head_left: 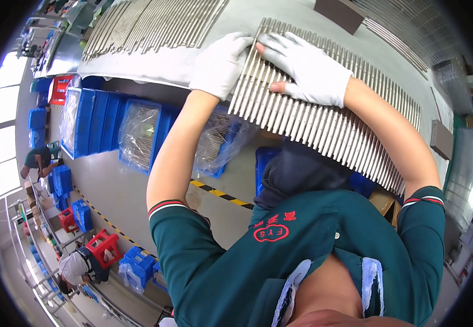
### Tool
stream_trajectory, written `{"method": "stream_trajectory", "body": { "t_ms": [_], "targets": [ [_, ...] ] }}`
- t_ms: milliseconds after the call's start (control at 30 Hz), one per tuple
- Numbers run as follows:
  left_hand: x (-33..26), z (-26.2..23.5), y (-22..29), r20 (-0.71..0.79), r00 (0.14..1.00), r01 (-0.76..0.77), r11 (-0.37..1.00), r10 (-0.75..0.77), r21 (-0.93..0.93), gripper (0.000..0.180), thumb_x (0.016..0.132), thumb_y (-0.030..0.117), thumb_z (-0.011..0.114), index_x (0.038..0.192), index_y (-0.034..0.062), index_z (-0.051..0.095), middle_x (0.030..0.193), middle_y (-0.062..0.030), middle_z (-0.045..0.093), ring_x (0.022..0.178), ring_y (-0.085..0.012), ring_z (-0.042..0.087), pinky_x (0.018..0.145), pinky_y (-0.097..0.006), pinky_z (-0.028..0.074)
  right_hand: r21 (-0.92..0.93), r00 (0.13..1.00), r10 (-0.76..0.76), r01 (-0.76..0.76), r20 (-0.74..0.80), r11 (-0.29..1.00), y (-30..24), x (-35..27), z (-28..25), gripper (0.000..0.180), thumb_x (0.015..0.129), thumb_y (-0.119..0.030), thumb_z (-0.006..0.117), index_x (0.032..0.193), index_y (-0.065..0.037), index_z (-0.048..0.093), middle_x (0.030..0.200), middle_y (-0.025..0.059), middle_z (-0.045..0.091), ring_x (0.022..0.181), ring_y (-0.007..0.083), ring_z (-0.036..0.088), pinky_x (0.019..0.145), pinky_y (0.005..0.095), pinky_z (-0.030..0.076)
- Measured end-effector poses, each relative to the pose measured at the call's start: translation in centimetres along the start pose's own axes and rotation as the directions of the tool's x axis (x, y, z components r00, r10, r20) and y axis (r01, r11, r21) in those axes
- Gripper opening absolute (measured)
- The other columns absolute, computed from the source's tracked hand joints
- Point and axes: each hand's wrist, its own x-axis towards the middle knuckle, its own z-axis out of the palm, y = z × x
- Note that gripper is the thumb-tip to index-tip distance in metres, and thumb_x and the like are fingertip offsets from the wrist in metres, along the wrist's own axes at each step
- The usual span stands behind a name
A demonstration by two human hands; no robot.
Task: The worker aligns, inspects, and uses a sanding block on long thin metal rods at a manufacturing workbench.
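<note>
A long row of slim silver metal rods (pixel 323 122) lies side by side over the near edge of the grey-white table (pixel 242 24). My right hand (pixel 315 71), in a white glove with bare thumb and finger tips, rests on the rods near the row's left end, fingers spread. My left hand (pixel 219 65), also white-gloved, lies along the left side of the row with its fingers stretched toward the far corner, touching the end rods. Its thumb is hidden.
Another batch of metal rods (pixel 154 24) lies at the far left of the table. A dark grey block (pixel 340 15) sits behind my row, a smaller one (pixel 441 139) at the right. Blue crates (pixel 92 122) stand below the table's left edge. Other people (pixel 78 267) work at the left.
</note>
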Motion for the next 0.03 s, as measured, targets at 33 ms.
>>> {"method": "stream_trajectory", "body": {
  "t_ms": [33],
  "targets": [
    [-0.07, -0.22, 0.38, 0.009, 0.999, 0.031, 0.999, -0.032, 0.024, 0.023, 0.091, 0.014, 0.053, 0.111, 0.0067, 0.061, 0.116, -0.0095, 0.062, 0.107, -0.0278, 0.059, 0.093, -0.034, 0.046, 0.014, 1.000, 0.007, -0.007, -0.009, 1.000, -0.22, 0.94, 0.52, 0.077, 0.092, -0.057, 0.038, 0.144, 0.000, 0.029, 0.147, 0.0212, 0.032, 0.138, 0.0331, 0.027, 0.116, 0.0412, 0.016]
  ]
}}
